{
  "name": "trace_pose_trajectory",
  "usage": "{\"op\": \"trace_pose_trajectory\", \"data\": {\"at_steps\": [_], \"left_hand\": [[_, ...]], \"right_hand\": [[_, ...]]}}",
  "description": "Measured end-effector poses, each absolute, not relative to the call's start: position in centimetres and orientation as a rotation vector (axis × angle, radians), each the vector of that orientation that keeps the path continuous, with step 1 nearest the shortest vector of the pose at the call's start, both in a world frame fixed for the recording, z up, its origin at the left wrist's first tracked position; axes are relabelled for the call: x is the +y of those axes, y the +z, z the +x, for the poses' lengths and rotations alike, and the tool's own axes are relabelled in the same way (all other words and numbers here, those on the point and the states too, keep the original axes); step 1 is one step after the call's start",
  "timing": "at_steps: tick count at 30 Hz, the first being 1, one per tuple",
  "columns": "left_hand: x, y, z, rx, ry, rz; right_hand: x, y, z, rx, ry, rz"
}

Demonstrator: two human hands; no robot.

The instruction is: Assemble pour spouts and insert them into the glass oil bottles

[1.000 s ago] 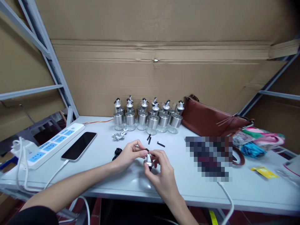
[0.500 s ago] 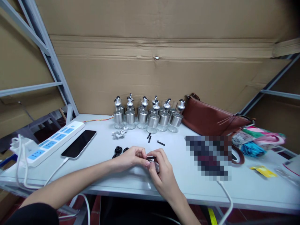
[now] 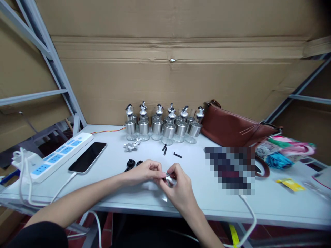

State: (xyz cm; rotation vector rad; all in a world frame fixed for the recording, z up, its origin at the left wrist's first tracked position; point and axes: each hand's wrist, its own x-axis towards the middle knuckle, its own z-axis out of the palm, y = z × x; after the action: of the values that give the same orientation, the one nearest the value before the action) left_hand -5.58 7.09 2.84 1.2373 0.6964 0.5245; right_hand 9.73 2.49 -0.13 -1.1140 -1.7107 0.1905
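Observation:
My right hand (image 3: 181, 189) is closed around a small silver pourer spout (image 3: 170, 179), partly covered by its fingers. Thumb and forefinger of my left hand (image 3: 151, 170) pinch at the near tip of that spout; anything smaller between them is hidden. Beyond the hands lie slim black levers (image 3: 164, 150), with another black lever (image 3: 178, 155) to their right. Black stoppers (image 3: 130, 164) stand just behind my left hand, partly covered by it. Loose silver spout parts (image 3: 132, 145) rest farther back on the left.
Several glass bottles with steel bands (image 3: 169, 131), many topped by spouts, line the back. On the left are a power strip (image 3: 60, 153) and a phone (image 3: 88, 157). A brown handbag (image 3: 232, 127), a pixelated patch, and a yellow packet (image 3: 291, 184) occupy the right.
The black strip seen between my fingertips half a second ago no longer shows there. My fingers have shifted slightly around the silver spout, and the view has tilted a little.

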Motion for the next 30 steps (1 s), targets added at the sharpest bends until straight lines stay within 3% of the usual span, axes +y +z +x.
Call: {"op": "trace_pose_trajectory", "data": {"at_steps": [30], "left_hand": [[7.9,2.7,-5.9,0.828,0.532,1.584]], "right_hand": [[3.0,-0.7,9.9,-1.804,0.187,-1.124]]}}
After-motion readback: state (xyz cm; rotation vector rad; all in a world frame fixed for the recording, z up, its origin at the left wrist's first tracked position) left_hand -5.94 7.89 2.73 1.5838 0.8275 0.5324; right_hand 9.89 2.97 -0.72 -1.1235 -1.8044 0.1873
